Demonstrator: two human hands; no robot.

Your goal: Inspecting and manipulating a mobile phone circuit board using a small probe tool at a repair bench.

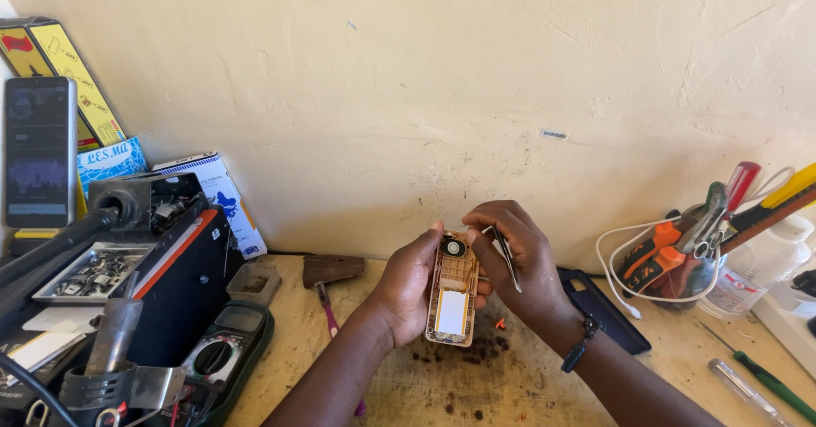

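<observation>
My left hand point(406, 284) grips an opened small phone body point(451, 296), a tan plastic frame with a round speaker at its top and a white rectangle lower down. It is held upright above the wooden bench. My right hand point(518, 261) touches the frame's top right edge and holds metal tweezers point(507, 258), their tips pointing down and right. A dark beaded bracelet point(580, 344) sits on my right wrist.
A black soldering station point(161, 274), a multimeter point(223, 350) and boxes stand at the left, with a smartphone point(37, 151) propped upright. A pink-handled tool point(327, 308) and a wooden block point(333, 268) lie behind. A dark phone point(603, 308), tool jar point(680, 261) and screwdrivers point(761, 378) are at the right.
</observation>
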